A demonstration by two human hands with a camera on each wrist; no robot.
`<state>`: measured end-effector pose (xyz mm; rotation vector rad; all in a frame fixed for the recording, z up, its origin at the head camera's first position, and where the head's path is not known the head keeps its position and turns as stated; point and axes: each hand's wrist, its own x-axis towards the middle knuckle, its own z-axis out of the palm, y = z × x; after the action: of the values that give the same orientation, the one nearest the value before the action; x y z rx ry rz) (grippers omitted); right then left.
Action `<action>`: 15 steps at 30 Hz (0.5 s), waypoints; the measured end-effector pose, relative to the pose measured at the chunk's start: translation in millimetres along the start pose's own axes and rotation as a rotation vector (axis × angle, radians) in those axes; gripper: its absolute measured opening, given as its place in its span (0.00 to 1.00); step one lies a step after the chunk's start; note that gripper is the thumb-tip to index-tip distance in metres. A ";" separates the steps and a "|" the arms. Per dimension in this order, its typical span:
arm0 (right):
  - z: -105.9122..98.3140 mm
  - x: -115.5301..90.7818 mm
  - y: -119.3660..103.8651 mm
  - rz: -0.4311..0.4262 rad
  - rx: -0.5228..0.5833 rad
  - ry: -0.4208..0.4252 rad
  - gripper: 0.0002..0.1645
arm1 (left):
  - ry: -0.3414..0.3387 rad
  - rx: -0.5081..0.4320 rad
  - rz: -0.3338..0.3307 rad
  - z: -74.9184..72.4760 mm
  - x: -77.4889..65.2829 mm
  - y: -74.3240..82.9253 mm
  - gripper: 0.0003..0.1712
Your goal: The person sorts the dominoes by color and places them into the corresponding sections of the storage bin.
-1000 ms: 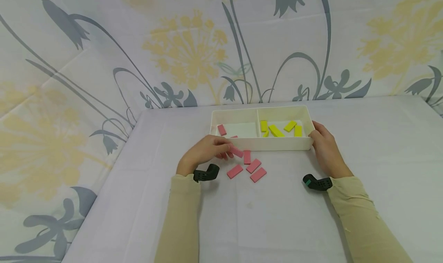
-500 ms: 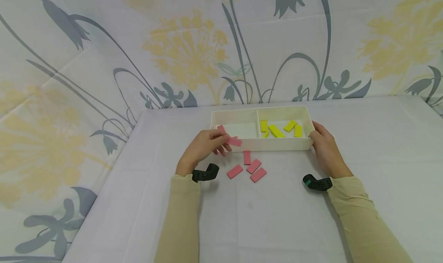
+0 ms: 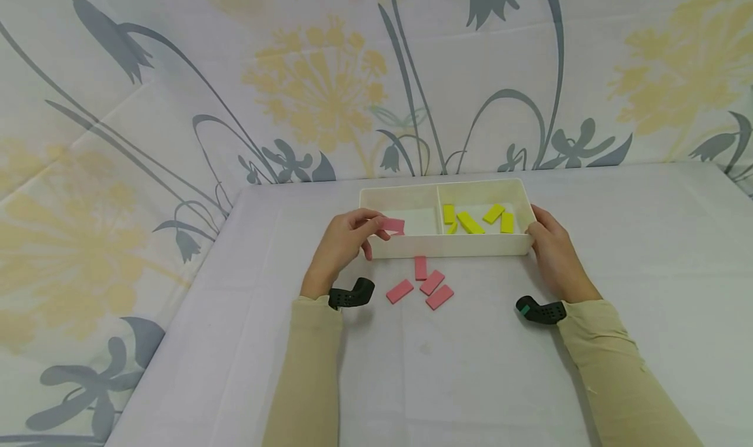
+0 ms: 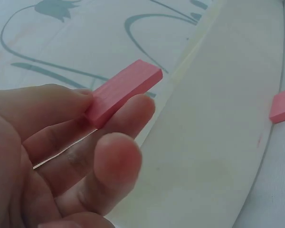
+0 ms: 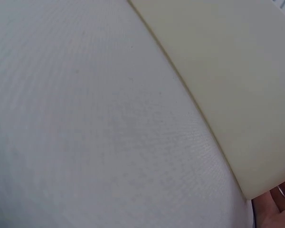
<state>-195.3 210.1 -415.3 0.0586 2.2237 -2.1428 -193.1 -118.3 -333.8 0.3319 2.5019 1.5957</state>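
Note:
Between thumb and fingers, my left hand [image 3: 341, 248] pinches a small flat pink block [image 4: 126, 90]. It holds the block over the left compartment of a white two-part box [image 3: 453, 246]. A sliver of another pink block [image 3: 399, 233] shows just below it; the hand hides some of that compartment. My right hand [image 3: 554, 254] grips the box's right end, thumb at the near corner. In the right wrist view only some fingers [image 5: 275, 209] appear, at the corner of the box wall. Several yellow blocks [image 3: 470, 223] lie in the right compartment.
Several pink blocks [image 3: 400, 291] lie loose on the white tablecloth [image 3: 459, 381] in front of the box. A divider [image 3: 439, 210] splits the box. Behind stands a flower-patterned cloth backdrop [image 3: 329, 94].
My left hand has lifted the pink block from beside the loose ones, up and away from me over the box's front wall. The right hand and box have stayed put.

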 end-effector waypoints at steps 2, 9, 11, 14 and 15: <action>0.0 0.3 0.2 0.001 0.001 0.001 0.33 | 0.015 -0.020 0.007 0.2 2.7 -4.2 0.15; 0.1 1.0 0.6 -0.002 0.004 0.006 0.33 | 0.098 0.003 0.040 1.9 17.6 -30.7 0.12; 0.0 0.9 0.7 0.000 0.000 0.007 0.33 | 0.117 0.031 0.050 2.5 19.3 -33.9 0.11; -0.3 0.8 1.2 0.009 -0.004 0.008 0.33 | 0.136 0.039 0.052 3.6 20.0 -36.0 0.10; -0.3 0.8 1.3 0.011 -0.008 0.008 0.33 | 0.139 0.037 0.052 4.0 19.9 -36.1 0.10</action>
<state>-196.0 210.4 -416.7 0.0801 2.2305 -2.1321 -215.0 -124.2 -368.5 0.3022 2.6495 1.6473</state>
